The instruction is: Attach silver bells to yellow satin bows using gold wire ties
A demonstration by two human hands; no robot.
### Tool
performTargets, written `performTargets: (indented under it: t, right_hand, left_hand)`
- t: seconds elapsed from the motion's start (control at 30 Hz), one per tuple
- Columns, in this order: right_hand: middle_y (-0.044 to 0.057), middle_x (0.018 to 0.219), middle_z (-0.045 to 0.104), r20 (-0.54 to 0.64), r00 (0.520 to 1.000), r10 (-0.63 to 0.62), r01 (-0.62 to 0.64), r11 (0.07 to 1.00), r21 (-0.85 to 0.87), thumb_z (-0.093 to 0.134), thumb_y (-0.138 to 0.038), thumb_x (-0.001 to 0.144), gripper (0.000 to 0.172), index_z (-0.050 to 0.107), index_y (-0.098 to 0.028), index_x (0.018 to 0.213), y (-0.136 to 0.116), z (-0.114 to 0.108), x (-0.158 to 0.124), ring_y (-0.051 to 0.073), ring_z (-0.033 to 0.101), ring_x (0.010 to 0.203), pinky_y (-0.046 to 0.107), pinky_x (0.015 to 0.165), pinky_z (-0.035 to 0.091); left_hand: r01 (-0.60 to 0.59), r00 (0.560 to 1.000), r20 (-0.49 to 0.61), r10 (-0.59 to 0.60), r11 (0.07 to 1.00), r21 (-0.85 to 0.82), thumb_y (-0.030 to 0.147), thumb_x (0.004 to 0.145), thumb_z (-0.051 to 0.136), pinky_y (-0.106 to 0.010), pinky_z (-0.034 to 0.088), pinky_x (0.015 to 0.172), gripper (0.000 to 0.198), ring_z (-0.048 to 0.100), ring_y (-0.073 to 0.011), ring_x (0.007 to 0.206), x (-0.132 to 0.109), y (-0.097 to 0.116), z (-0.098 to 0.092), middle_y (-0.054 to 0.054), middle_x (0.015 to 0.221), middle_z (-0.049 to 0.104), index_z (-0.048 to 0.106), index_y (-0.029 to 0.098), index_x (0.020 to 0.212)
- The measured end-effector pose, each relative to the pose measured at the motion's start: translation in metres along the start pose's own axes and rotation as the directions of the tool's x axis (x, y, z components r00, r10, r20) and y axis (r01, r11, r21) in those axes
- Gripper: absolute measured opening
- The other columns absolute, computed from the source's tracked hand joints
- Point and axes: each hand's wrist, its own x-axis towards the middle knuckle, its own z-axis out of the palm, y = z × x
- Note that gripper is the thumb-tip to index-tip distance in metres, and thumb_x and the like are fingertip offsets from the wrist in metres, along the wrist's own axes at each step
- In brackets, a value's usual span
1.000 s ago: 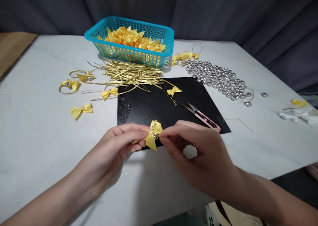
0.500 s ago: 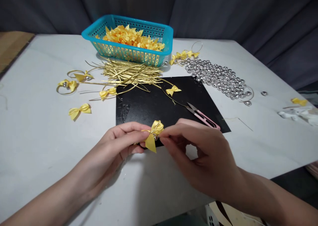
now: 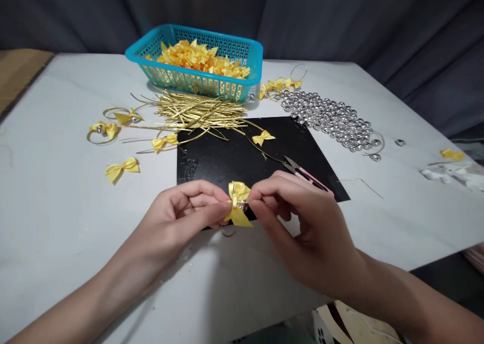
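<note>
Both hands meet over the near edge of a black mat (image 3: 242, 157). My left hand (image 3: 177, 218) pinches a small yellow ribbon bow (image 3: 237, 208) wrapped with gold wire. My right hand (image 3: 302, 228) pinches the same bow from the right, fingers closed at its middle. A small silver bead seems to sit at the bow's knot, partly hidden by my fingertips. Pink thread snips (image 3: 308, 176) lie on the mat just behind my right hand.
A teal basket (image 3: 196, 79) of yellow bows stands at the back. Gold wires (image 3: 196, 112) lie piled in front of it. Silver beads (image 3: 328, 119) are heaped to the right. Loose bows (image 3: 121, 167) and wired bows (image 3: 104, 129) lie on the white table (image 3: 56, 208) at left.
The bow has been turned between my fingers, its lower tail now pointing right. My left fingers have curled in more and both hands have shifted slightly.
</note>
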Motion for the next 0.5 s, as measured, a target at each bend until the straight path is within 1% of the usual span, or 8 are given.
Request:
performTargets:
  t: [0.13,0.23,0.3,0.4,0.5]
  right_hand:
    - [-0.003,0.066,0.043,0.001,1.000,0.007,-0.007,1.000,-0.014,0.048,-0.008,0.086,0.013,0.054,-0.016,0.079,0.0018,0.0009,0.0019,0.008,0.038,0.053,0.020,0.047,0.032]
    - [-0.003,0.066,0.042,0.014,1.000,0.011,-0.011,1.000,0.009,0.048,-0.008,0.086,0.012,0.054,-0.015,0.079,0.0018,0.0008,0.0029,0.007,0.037,0.054,0.018,0.046,0.033]
    - [-0.003,0.066,0.042,0.026,0.999,0.031,-0.032,0.999,0.037,0.048,-0.009,0.087,0.012,0.054,-0.015,0.078,0.0009,0.0000,0.0024,0.007,0.038,0.054,0.017,0.045,0.032]
    - [-0.004,0.063,0.041,0.059,0.992,0.109,-0.117,0.984,0.135,0.047,-0.015,0.089,0.011,0.052,-0.016,0.079,-0.0010,-0.0019,0.0012,0.006,0.037,0.051,0.017,0.042,0.030]
    - [-0.006,0.057,0.039,0.132,0.968,0.215,-0.243,0.934,0.261,0.044,-0.019,0.092,0.012,0.049,-0.017,0.082,-0.0028,-0.0030,0.0021,0.006,0.036,0.046,0.017,0.040,0.028]
  left_hand:
    - [-0.041,0.999,0.006,0.040,0.991,0.130,0.029,0.071,0.068,-0.014,0.034,0.047,0.013,0.046,-0.0065,0.050,0.0014,0.0014,0.0007,0.004,0.053,0.056,0.064,0.019,0.064]
    - [-0.079,0.996,-0.027,0.088,0.968,0.239,0.034,0.076,0.063,-0.015,0.030,0.043,0.017,0.040,-0.0062,0.048,0.0026,0.0013,0.0008,0.005,0.053,0.048,0.064,0.019,0.067]
    - [-0.085,0.993,-0.057,0.105,0.958,0.275,0.035,0.076,0.063,-0.015,0.028,0.042,0.019,0.037,-0.0060,0.047,0.0037,0.0015,0.0014,0.006,0.053,0.046,0.063,0.018,0.068]
    - [-0.056,0.993,-0.083,0.081,0.962,0.267,0.036,0.071,0.066,-0.016,0.025,0.040,0.022,0.034,-0.0059,0.044,0.0053,0.0023,0.0034,0.007,0.049,0.044,0.059,0.017,0.064]
    - [-0.021,0.995,-0.086,0.041,0.973,0.231,0.039,0.069,0.067,-0.017,0.024,0.038,0.025,0.034,-0.0064,0.040,0.0056,0.0020,0.0058,0.007,0.045,0.041,0.056,0.018,0.061]
